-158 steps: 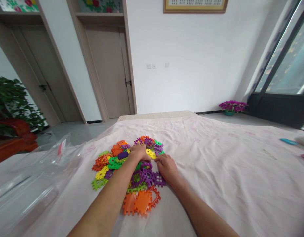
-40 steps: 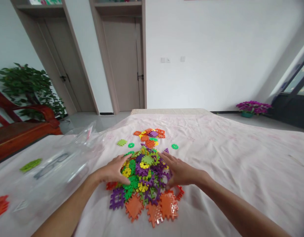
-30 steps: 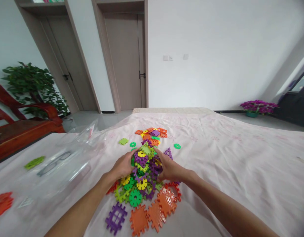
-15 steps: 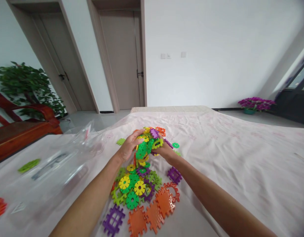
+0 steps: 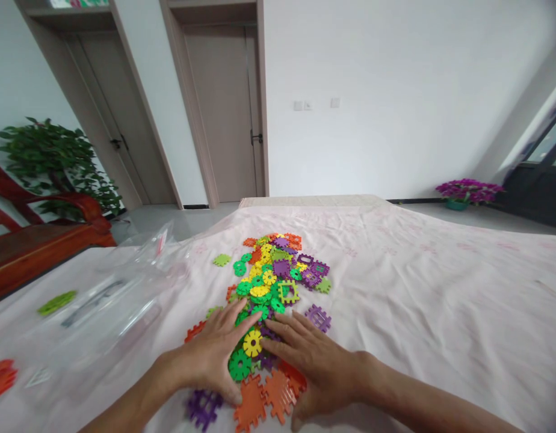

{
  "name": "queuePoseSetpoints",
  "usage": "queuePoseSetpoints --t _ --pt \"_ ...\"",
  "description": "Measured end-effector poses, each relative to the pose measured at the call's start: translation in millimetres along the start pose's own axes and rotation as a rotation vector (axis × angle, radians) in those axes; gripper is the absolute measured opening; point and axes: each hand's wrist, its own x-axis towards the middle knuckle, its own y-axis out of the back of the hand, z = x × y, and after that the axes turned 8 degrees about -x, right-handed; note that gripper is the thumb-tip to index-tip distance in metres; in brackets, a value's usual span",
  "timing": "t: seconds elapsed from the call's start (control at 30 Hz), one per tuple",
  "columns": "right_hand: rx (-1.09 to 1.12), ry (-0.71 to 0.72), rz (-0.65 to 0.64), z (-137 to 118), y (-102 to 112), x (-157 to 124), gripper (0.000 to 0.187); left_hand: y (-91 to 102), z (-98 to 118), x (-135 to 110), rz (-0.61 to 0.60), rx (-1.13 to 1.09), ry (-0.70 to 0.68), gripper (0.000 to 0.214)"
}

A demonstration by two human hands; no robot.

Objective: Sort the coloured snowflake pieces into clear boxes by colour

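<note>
A heap of plastic building pieces (image 5: 269, 278) in green, yellow, purple and orange runs down the middle of the cloth. My left hand (image 5: 215, 349) lies on its near left side, fingers spread. Opposite it, my right hand (image 5: 309, 355) rests palm down over the near right side, with its fingers stretched out. Between the fingertips sit a yellow notched disc (image 5: 253, 343) and a green notched disc (image 5: 239, 364). Orange square pieces (image 5: 251, 402) lie below, between the thumbs. A purple window piece (image 5: 203, 409) is partly under my left wrist. Both hands hide some pieces.
A clear plastic bag (image 5: 111, 313) spreads over the left of the pinkish cloth (image 5: 408, 300). Near it lie a lime piece (image 5: 56, 302) and an orange piece (image 5: 0, 379). Beyond stand a red wooden chair (image 5: 74, 222) and a leafy plant (image 5: 52, 162).
Both hands have come back toward me from the far part of the heap. The pieces gathered between them have dropped and now lie spread along the heap.
</note>
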Motion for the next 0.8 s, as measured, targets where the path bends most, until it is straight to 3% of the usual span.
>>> queuePoseSetpoints --t 0.13,0.3,0.4,0.5,0.6,0.67,0.8 --pt "-0.077 0.018 0.041 9.2 -0.4 12.1 0.086 -8.5 -2.1 4.2 0.102 0.077 -0.022 0.102" --pt "-0.148 -0.008 0.182 34.5 5.6 38.2 0.057 -2.5 -5.0 43.6 0.347 0.078 -0.131 0.079" --pt "-0.159 -0.106 0.304 50.2 9.1 57.6 0.041 4.4 -6.1 76.4 0.506 0.012 -0.102 0.055" --pt "-0.160 -0.309 0.428 68.3 18.9 77.9 0.036 18.3 -7.4 108.2 0.635 -0.059 -0.035 0.033" --pt "-0.120 -0.435 0.553 91.6 33.6 89.8 0.043 36.0 -12.4 132.0 0.759 -0.087 0.066 0.033" --pt "-0.096 -0.459 0.574 108.6 42.5 88.3 0.057 45.3 -18.6 142.3 0.756 -0.085 0.138 0.043" --pt "-0.131 -0.498 0.356 133.6 48.8 68.4 0.101 49.9 -30.8 156.2 0.609 -0.197 0.298 0.062"
